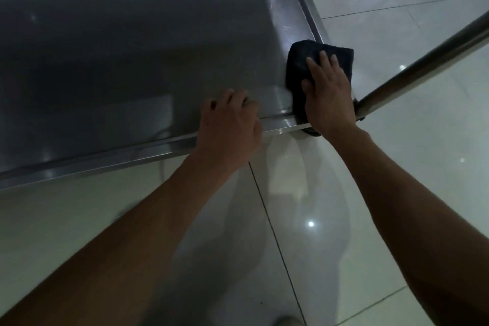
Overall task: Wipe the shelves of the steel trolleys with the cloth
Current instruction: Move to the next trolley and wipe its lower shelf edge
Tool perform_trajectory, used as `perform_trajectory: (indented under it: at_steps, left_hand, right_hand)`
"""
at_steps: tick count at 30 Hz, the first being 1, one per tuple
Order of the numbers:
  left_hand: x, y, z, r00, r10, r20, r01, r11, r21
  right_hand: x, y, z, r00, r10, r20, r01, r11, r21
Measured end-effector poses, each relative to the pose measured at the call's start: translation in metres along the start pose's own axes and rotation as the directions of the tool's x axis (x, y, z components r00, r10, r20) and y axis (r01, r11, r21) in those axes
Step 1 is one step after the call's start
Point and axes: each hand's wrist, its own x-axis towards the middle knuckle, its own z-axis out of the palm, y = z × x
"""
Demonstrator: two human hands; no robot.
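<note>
A low steel trolley shelf (132, 66) with a raised rim fills the upper left of the head view. A folded dark cloth (299, 61) lies in the shelf's near right corner and hangs over the right rim. My right hand (328, 92) lies flat on the cloth with straight fingers, pressing it onto the steel. My left hand (230, 124) rests on the shelf's near rim, its fingers curled over the edge onto the shelf surface. It holds no cloth.
A round steel post (423, 61) of the trolley rises diagonally from the shelf's near right corner toward the upper right. A dark caster (312, 132) shows under that corner. Glossy pale floor tiles (317, 219) surround the trolley.
</note>
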Motion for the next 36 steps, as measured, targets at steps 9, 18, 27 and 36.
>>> perform_trajectory:
  at_steps: [9, 18, 27, 36]
  left_hand:
    - [-0.01, -0.026, -0.01, 0.997, 0.051, -0.05, -0.058, 0.989, -0.139]
    - [-0.051, -0.145, -0.048, 0.963, -0.238, -0.127, 0.243, 0.97, 0.026]
    - [-0.114, -0.238, -0.077, 0.862, -0.487, -0.142, 0.489, 0.872, -0.022]
    - [-0.141, -0.252, -0.08, 0.91, -0.411, -0.057, 0.402, 0.907, -0.127]
  right_hand:
    - [0.015, -0.045, 0.014, 0.999, -0.049, 0.009, 0.048, 0.998, 0.035]
    - [0.022, -0.168, 0.048, 0.964, -0.239, 0.117, 0.23, 0.969, 0.084]
    - [0.008, -0.306, 0.076, 0.887, -0.428, 0.174, 0.413, 0.903, 0.115]
    - [-0.007, -0.39, 0.092, 0.769, -0.596, 0.231, 0.588, 0.801, 0.111]
